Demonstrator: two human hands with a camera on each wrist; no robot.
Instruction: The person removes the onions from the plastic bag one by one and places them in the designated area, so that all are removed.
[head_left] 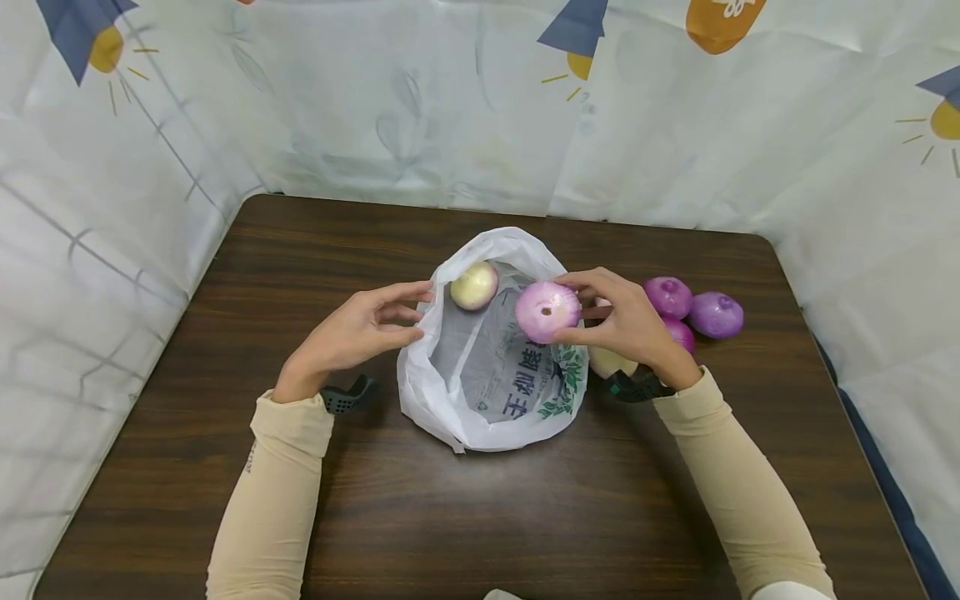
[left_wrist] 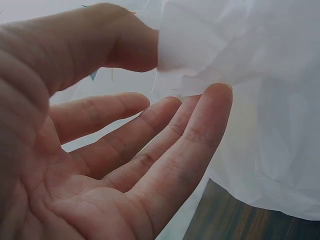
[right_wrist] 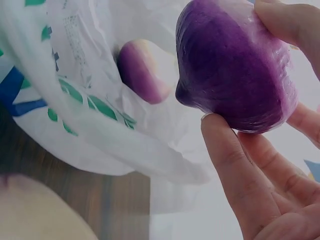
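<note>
A white plastic bag (head_left: 491, 433) stands with its mouth wide on the table. Inside it, near the far left wall, lies a pale onion (head_left: 474, 286), whose purple side shows in the right wrist view. Above the bag's right side, my right hand (head_left: 626, 321) pinches a purple onion (head_left: 547, 311) between thumb and fingers. At the left rim, my left hand (head_left: 367, 329) touches the plastic with loosely straight fingers (left_wrist: 212, 115). Its thumb tip is partly covered by the bag in the left wrist view.
Several purple onions (head_left: 716, 315) cluster on the dark wooden table (head_left: 465, 517) to the right of the bag. A pale onion (head_left: 611, 362) sits close by the bag, partly behind my right hand. White patterned cloth (head_left: 480, 125) hangs around the table.
</note>
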